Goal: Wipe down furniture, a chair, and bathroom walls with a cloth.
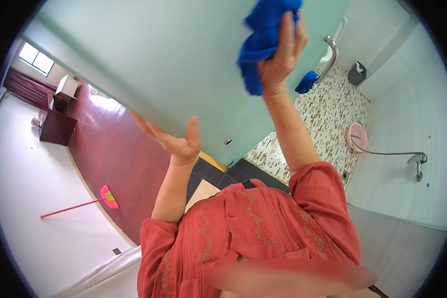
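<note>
My right hand (283, 56) grips a crumpled blue cloth (259, 56) against or just in front of the frosted glass panel (164, 63); any contact is hard to judge. The panel's lower left edge lies between the thumb and fingers of my left hand (178, 147), with the fingers partly hidden behind it. To the right of my right forearm, a second blue cloth (307, 82) hangs by the lower end of a curved metal handle (334, 56). Low on the panel is a small round metal fitting (228, 141).
On the right, a pink bucket (357, 137) holds a shower hose running from a wall tap (417, 164). A dark bin (357, 73) stands beyond on the mosaic floor (331, 104). Left, a pink broom (108, 197) leans at the white wall; a dark cabinet (58, 127) stands farther off.
</note>
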Demonstrator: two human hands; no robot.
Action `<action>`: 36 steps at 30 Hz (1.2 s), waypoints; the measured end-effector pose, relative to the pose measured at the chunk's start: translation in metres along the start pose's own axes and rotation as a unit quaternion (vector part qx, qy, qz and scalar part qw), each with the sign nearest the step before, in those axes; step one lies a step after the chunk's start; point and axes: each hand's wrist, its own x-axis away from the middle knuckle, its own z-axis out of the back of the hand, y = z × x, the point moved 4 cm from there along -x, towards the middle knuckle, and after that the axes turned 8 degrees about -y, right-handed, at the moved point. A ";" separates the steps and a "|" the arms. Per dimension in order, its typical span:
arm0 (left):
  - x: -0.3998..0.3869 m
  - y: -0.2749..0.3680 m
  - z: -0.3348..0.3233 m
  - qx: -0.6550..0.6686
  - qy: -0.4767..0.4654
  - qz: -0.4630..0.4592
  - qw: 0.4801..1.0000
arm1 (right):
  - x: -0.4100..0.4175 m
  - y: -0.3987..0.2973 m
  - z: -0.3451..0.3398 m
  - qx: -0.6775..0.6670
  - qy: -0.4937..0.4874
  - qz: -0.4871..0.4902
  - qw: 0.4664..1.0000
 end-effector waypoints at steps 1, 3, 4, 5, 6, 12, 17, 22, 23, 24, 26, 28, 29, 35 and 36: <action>0.000 0.001 0.000 -0.009 -0.014 -0.004 1.000 | 0.002 0.015 0.001 0.032 0.007 -0.023 0.999; 0.002 0.000 -0.001 -0.011 -0.013 -0.003 1.000 | 0.008 0.031 0.003 0.025 0.040 -0.097 0.994; 0.002 -0.001 -0.002 -0.010 -0.014 -0.004 1.000 | 0.011 0.031 0.004 0.006 0.045 -0.098 0.994; -0.001 -0.001 -0.002 -0.015 -0.010 -0.001 1.000 | 0.015 0.029 0.003 -0.014 0.050 -0.098 0.994; -0.005 0.001 -0.002 0.011 -0.005 -0.009 1.000 | 0.014 0.020 0.002 -0.020 0.047 -0.097 0.994; -0.006 0.002 -0.003 0.071 0.032 -0.030 0.997 | 0.029 -0.089 -0.001 -0.025 -0.035 -0.017 0.999; 0.000 -0.002 -0.005 0.115 0.076 -0.046 0.989 | 0.022 -0.097 0.002 -0.059 -0.065 0.126 0.988; -0.001 -0.001 -0.008 0.092 0.079 -0.058 0.991 | -0.016 -0.041 0.003 0.007 -0.013 -0.075 0.997; -0.001 -0.001 -0.008 0.094 0.074 -0.058 0.991 | -0.011 -0.052 0.001 0.032 -0.032 -0.035 0.998; 0.000 -0.003 -0.009 0.093 0.078 -0.055 0.991 | -0.005 -0.082 0.001 0.024 -0.073 0.051 0.996; 0.003 -0.004 -0.009 0.086 0.057 -0.051 0.993 | -0.008 -0.135 0.006 -0.035 -0.088 0.159 0.983; 0.004 -0.005 -0.011 0.101 0.030 -0.047 0.993 | -0.019 -0.131 0.005 0.000 -0.109 0.274 0.956; -0.002 0.000 -0.007 0.120 0.063 -0.070 0.988 | -0.031 -0.115 0.001 0.022 -0.070 0.219 0.973; 0.004 -0.007 -0.014 0.148 0.085 -0.031 0.985 | -0.064 -0.121 -0.010 0.054 -0.037 0.172 0.983; 0.005 -0.006 -0.013 0.150 0.085 -0.024 0.985 | -0.047 -0.142 -0.011 0.019 -0.049 0.173 0.984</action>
